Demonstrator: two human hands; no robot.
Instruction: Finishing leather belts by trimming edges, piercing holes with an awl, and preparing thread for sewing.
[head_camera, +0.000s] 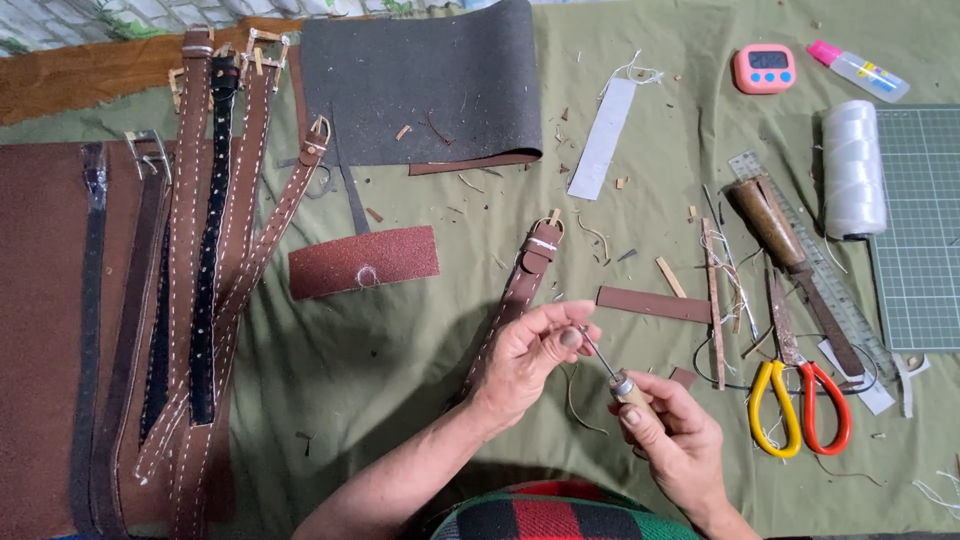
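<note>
My left hand (530, 350) pinches the edge of a brown leather strap (527, 275) with white stitching and a buckle at its far end. My right hand (675, 435) grips the wooden handle of an awl (612, 375), whose thin metal point reaches up to my left thumb and fingertips at the strap. Both hands sit low in the middle over the green cloth (380, 350).
Several stitched belts (205, 270) lie at the left on brown leather. A dark felt sheet (420, 85), a sandpaper piece (365, 262), leather strips (655, 303), scissors (795, 385), a ruler (815, 265), white thread spool (853, 168), cutting mat (920, 230), pink timer (765, 68) and glue bottle (858, 70) surround them.
</note>
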